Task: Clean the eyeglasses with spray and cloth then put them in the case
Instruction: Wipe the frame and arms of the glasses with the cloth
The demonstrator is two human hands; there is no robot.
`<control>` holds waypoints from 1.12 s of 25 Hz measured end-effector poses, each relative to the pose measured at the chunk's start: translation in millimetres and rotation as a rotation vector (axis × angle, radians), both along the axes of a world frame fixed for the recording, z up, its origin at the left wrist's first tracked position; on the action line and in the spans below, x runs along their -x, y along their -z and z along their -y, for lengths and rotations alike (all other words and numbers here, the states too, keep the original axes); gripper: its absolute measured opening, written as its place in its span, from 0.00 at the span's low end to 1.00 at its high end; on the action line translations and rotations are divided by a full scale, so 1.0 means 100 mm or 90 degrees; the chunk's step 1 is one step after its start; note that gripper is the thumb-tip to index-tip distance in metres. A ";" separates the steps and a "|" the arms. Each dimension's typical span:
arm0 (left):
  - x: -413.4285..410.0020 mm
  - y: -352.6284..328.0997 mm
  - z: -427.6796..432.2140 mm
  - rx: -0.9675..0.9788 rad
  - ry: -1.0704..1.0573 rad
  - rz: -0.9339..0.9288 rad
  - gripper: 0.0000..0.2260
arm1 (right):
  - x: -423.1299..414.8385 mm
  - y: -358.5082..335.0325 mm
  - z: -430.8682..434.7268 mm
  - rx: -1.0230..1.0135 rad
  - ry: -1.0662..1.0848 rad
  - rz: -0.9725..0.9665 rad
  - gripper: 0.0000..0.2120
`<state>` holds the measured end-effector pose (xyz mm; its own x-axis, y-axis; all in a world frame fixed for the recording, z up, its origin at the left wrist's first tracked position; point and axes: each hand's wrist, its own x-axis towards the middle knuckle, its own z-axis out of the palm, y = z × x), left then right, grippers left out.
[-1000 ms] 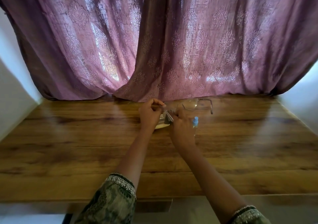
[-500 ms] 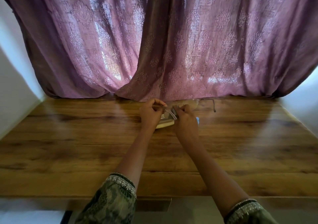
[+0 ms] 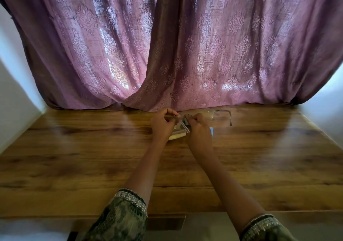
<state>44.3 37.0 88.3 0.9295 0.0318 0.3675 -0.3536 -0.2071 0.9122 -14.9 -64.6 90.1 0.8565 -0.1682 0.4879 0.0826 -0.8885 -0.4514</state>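
Observation:
At the far middle of the wooden table (image 3: 92, 157), both my hands work close together. My left hand (image 3: 163, 125) pinches the edge of a thin clear sleeve (image 3: 183, 126) above a pale flat case (image 3: 177, 136). My right hand (image 3: 199, 131) pinches a small grey cloth (image 3: 186, 119) at the sleeve's mouth. The eyeglasses (image 3: 222, 113) lie just behind and to the right of my right hand, by the curtain, with one temple arm pointing toward me. Only the blue top of the spray bottle (image 3: 212, 130) shows, right of my right hand; the rest is hidden.
A purple patterned curtain (image 3: 185, 55) hangs along the table's far edge and touches the wood. White walls (image 3: 16, 96) close in on both sides. Bare wood stretches left, right and toward me.
My right hand has shifted slightly left and up toward my left hand and now covers most of the spray bottle. Both hands keep their pinch on the sleeve and cloth.

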 end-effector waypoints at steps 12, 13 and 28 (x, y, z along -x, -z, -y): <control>0.03 -0.03 0.01 -0.020 -0.005 0.008 0.09 | 0.03 0.04 -0.03 0.050 -0.017 0.004 0.18; 0.03 -0.02 0.01 -0.019 -0.008 0.013 0.10 | 0.06 0.06 -0.04 0.053 -0.032 0.001 0.19; 0.07 -0.08 0.00 0.001 0.000 -0.006 0.14 | 0.06 0.01 0.37 -0.012 0.070 0.040 0.16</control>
<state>37.5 37.3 96.2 0.9329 0.0318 0.3586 -0.3450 -0.2060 0.9157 -20.6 -101.9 89.5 0.8005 -0.2694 0.5353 0.0136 -0.8849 -0.4656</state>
